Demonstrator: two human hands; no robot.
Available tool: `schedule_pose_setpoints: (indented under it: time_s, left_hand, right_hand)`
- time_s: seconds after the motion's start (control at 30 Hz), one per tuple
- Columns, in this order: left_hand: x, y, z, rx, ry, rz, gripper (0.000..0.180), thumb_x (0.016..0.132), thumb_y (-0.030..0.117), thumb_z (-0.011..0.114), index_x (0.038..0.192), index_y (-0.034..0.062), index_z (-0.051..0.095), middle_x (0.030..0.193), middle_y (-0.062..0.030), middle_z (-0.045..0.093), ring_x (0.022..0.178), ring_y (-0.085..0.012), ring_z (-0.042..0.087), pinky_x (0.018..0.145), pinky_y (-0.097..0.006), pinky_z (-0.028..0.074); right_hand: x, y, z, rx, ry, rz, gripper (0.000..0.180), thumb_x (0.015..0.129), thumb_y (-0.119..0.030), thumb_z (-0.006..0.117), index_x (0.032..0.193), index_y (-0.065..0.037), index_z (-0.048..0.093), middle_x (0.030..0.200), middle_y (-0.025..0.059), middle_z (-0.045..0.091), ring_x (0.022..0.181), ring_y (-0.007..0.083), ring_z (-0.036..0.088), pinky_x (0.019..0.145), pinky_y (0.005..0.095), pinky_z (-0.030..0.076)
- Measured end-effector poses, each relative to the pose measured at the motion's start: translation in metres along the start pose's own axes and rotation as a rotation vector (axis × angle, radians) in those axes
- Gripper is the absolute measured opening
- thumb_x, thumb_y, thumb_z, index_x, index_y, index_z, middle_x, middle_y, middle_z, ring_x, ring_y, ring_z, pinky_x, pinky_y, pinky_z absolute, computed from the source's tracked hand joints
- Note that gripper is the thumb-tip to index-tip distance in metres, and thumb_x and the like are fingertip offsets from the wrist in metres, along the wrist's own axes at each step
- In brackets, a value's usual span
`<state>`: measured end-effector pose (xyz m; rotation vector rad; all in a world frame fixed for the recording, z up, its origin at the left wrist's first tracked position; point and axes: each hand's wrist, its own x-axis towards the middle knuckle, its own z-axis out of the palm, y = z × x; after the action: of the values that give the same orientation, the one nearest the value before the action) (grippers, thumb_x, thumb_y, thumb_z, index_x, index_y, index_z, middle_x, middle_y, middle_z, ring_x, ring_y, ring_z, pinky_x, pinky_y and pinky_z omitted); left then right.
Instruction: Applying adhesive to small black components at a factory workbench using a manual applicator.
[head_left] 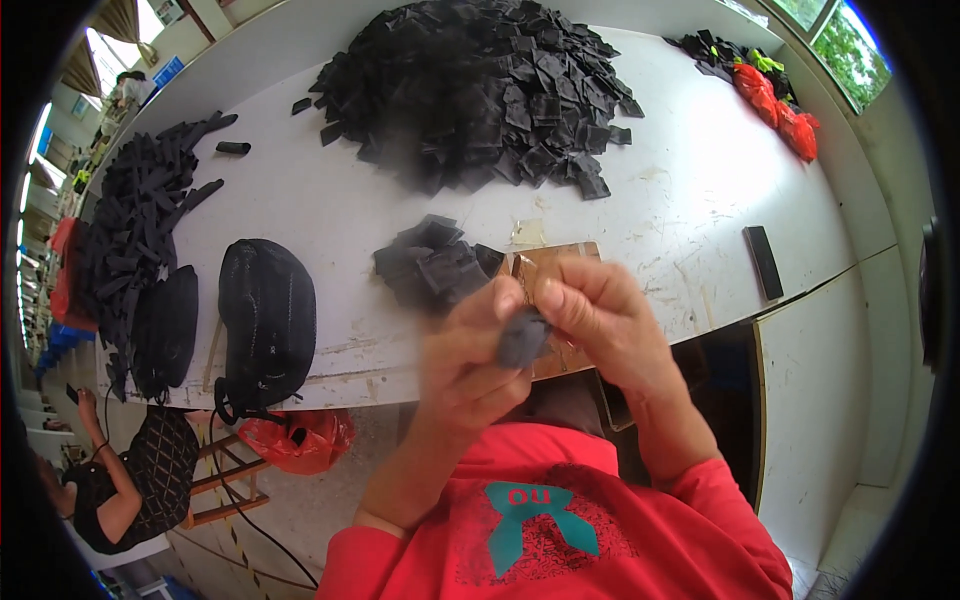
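Observation:
My left hand (468, 352) and my right hand (608, 312) are close together over the table's near edge, fingers pinched. Between them is a small dark fabric piece (521, 340), hanging below the thumbs. The left fingers curl around it and the right thumb and forefinger pinch at its upper edge; finer detail is smeared by motion. Beneath the hands, partly hidden, lies a brown wooden board (577, 252). A small heap of black fabric pieces (440, 262) sits just left of the board.
Beyond is a large pile of black fabric pieces (540, 90) on the white table (690, 200). Rolled black strips (135, 210) and two black pouches (265, 320) (165, 335) lie left. A dark bar (762, 262) and red bags (775, 105) are right. Another person (130, 490) sits at left.

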<state>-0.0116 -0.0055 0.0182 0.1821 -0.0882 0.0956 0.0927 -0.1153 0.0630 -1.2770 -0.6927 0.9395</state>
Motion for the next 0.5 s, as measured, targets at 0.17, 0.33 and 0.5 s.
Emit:
schedule_pose_setpoints:
  time_s: [0.17, 0.33, 0.5]
  left_hand:
    - [0.02, 0.017, 0.002, 0.102, 0.022, 0.112, 0.017, 0.088, 0.007, 0.042, 0.102, -0.0008, 0.046, 0.075, -0.0047, 0.055, 0.031, -0.0011, 0.03, 0.028, -0.016, 0.021]
    - [0.011, 0.009, -0.038, 0.111, 0.186, 0.047, 0.016, 0.087, 0.004, 0.044, 0.102, 0.0021, 0.049, 0.08, -0.0074, 0.057, 0.033, -0.0005, 0.028, 0.031, -0.014, 0.02]
    - [0.017, 0.013, -0.026, 0.066, 0.118, 0.018, 0.016, 0.085, 0.005, 0.049, 0.101, 0.0047, 0.051, 0.082, -0.0082, 0.058, 0.035, -0.0005, 0.029, 0.033, -0.014, 0.02]
  right_hand:
    - [0.037, -0.003, -0.007, -0.24, 0.008, -0.102, 0.031, 0.087, -0.03, 0.051, 0.075, -0.003, 0.056, 0.06, -0.0047, 0.045, 0.054, 0.002, 0.036, 0.045, 0.0171, 0.028]
    - [0.045, 0.046, -0.025, 0.199, -0.15, 0.106, 0.031, 0.087, -0.032, 0.051, 0.072, -0.005, 0.053, 0.06, -0.006, 0.04, 0.052, 0.0021, 0.032, 0.046, 0.0164, 0.027]
    - [0.051, 0.041, -0.031, 0.179, -0.231, 0.007, 0.033, 0.088, -0.032, 0.05, 0.068, -0.006, 0.051, 0.059, -0.006, 0.039, 0.053, 0.0029, 0.032, 0.046, 0.0173, 0.027]
